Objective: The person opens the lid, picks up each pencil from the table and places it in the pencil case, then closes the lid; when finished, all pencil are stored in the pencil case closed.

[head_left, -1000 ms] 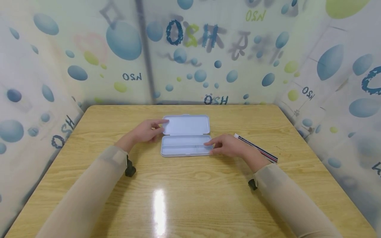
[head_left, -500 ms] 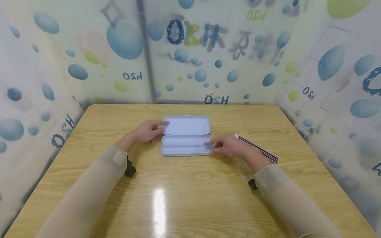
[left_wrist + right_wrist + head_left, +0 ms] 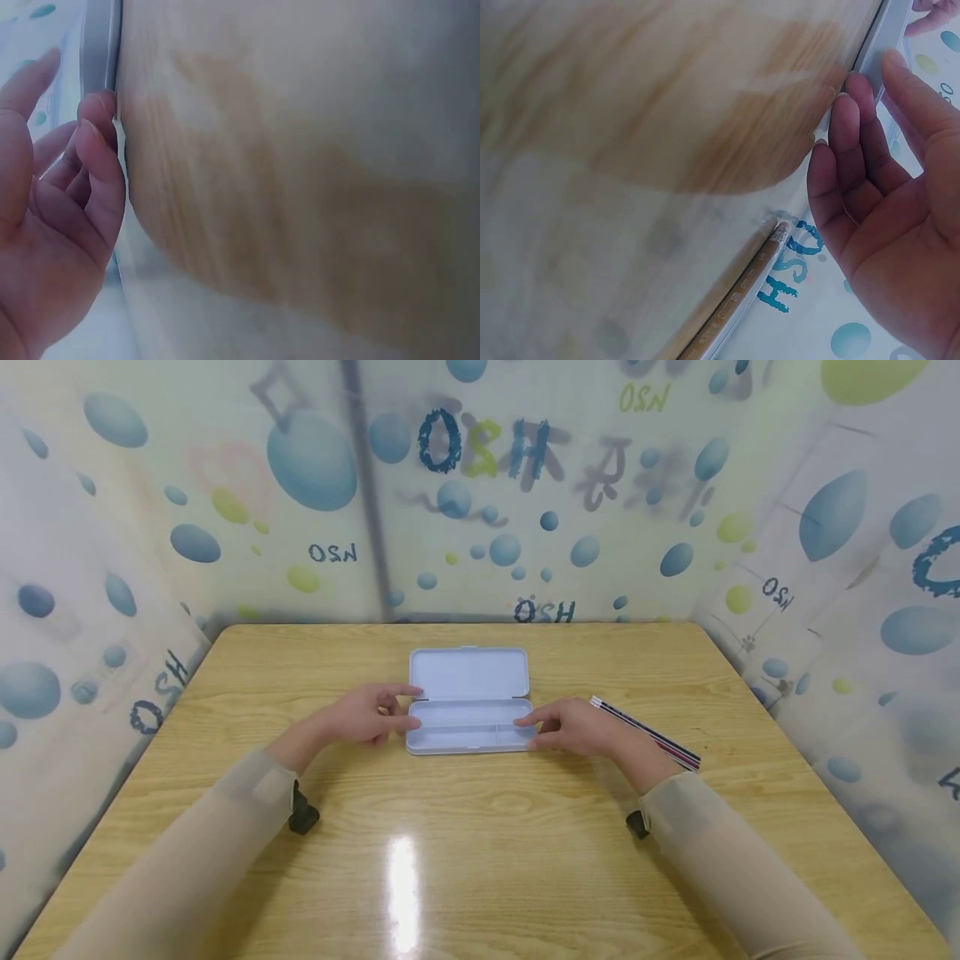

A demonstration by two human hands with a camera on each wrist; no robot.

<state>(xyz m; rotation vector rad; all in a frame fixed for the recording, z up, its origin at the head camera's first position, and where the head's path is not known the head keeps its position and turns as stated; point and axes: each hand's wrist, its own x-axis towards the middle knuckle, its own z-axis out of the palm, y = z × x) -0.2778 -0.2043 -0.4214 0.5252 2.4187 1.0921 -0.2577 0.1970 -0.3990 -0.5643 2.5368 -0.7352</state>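
Head view: the pale-blue pencil case [image 3: 450, 714] lies toward twelve o'clock on the wood-grain table [image 3: 510, 860], opening complete with its lid [image 3: 468, 672] folded back; striped pencils [image 3: 660, 740] lie outside it at four o'clock. The right hand [image 3: 573, 727] pinches the case's three-o'clock end; the left hand [image 3: 356, 714], thumb and index finger spread apart, touches the nine-o'clock end. Bubble-printed walls [image 3: 637, 585] enclose the glossy table at nine, twelve and three o'clock.
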